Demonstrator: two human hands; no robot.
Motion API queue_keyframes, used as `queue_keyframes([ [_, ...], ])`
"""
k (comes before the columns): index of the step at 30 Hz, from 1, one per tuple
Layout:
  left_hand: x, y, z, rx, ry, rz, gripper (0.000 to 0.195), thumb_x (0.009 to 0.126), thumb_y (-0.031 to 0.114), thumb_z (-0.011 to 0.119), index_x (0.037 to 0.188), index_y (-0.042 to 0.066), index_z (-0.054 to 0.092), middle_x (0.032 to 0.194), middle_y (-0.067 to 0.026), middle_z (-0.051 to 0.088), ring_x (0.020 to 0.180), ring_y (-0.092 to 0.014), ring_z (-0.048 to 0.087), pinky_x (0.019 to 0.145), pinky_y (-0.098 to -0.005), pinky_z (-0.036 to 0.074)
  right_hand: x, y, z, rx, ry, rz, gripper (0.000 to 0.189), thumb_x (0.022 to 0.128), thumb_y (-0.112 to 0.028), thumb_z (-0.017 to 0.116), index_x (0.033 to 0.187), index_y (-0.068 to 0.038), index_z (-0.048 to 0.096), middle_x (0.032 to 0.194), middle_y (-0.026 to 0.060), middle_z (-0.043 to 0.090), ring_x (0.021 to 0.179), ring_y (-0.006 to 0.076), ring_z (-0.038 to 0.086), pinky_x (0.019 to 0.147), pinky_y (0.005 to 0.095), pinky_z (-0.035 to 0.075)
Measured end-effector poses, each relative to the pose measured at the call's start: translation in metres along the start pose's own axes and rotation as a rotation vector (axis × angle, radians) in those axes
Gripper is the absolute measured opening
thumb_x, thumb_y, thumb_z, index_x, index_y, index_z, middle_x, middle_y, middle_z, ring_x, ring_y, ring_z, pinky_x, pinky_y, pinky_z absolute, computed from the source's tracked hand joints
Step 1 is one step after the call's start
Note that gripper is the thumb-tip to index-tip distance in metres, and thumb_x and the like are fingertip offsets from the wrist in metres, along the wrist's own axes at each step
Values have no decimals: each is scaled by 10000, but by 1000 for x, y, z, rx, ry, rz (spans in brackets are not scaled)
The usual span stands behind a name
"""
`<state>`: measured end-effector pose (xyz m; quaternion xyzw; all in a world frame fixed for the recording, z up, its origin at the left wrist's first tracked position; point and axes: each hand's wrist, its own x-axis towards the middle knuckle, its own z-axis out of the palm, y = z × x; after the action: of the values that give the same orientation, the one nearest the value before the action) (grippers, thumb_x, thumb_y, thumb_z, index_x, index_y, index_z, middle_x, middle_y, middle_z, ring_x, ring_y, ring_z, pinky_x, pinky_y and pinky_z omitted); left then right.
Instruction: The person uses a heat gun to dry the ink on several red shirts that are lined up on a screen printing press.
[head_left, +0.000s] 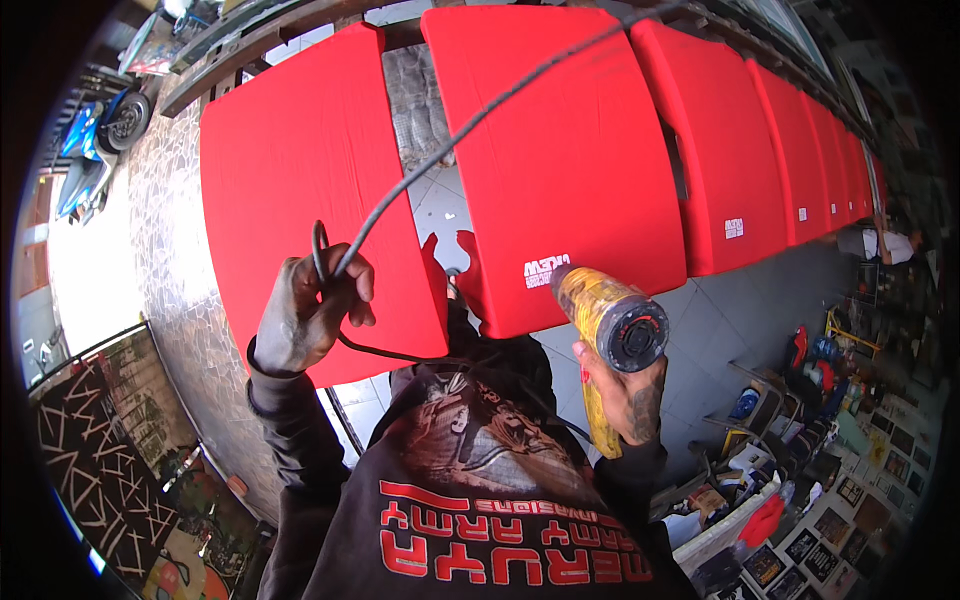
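My right hand (626, 397) grips a yellow heat gun (596, 300) by its handle, the nozzle directed away from me. The gun is over the front edge of a red fabric shirt (555, 165) stretched on a flat board. Beside the nozzle is a small white print (546, 271) on that shirt, partly hidden by the gun. My left hand (315, 307) holds a loop of dark power cable (457, 139) between its fingers. That hand is above another red shirt (300, 180) on the left. The cable runs up to the top right and also hangs toward my body.
Several more red shirts on boards (724, 150) continue to the right. A person (889, 244) is at the far right. A blue motorcycle (94, 146) stands at upper left. A cluttered bench (731, 517) is at lower right, with a chair (757, 397) nearby.
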<state>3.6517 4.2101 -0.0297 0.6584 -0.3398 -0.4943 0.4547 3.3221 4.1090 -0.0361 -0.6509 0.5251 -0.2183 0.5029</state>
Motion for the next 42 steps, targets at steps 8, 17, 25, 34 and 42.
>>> queue_keyframes([
  [8, 16, 4, -10, 10, -47, -27, 243, 878, -129, 387, 808, 13, 572, 661, -46, 568, 590, -118, 617, 572, -257, 460, 0, 1, 14, 4, 99, -53, 575, 784, -36, 819, 1275, 49, 531, 990, 98, 710, 919, 165, 686, 866, 327, 545],
  [17, 38, -2, -8, 30, -140, -13, 240, 887, -112, 375, 807, 6, 568, 661, -48, 571, 591, -112, 614, 572, -256, 456, -6, 7, 18, -14, 52, 1, 705, 765, -39, 832, 1365, 29, 469, 1212, 147, 645, 1082, 192, 641, 962, 348, 506],
  [25, 40, -6, -6, -1, -130, -28, 242, 875, -111, 371, 811, 8, 571, 664, -46, 570, 592, -109, 608, 573, -259, 460, -5, -3, 26, 4, 42, 8, 744, 794, -47, 793, 1417, 47, 397, 1251, 180, 591, 1163, 232, 587, 1025, 390, 455],
  [34, 41, -9, -9, -27, -75, -30, 248, 840, -125, 360, 820, 3, 573, 671, -34, 557, 591, -111, 606, 569, -258, 462, -2, -4, 23, 13, 71, 9, 728, 786, -40, 800, 1400, 40, 417, 1205, 159, 615, 1097, 211, 611, 985, 372, 478],
  [42, 39, -12, -17, -45, -59, -50, 223, 833, -108, 381, 823, 0, 576, 709, -65, 575, 586, -127, 615, 557, -258, 463, -3, 8, 10, 4, 126, 168, 526, 823, 9, 749, 1286, 44, 501, 1094, 119, 638, 962, 173, 636, 873, 335, 519],
])
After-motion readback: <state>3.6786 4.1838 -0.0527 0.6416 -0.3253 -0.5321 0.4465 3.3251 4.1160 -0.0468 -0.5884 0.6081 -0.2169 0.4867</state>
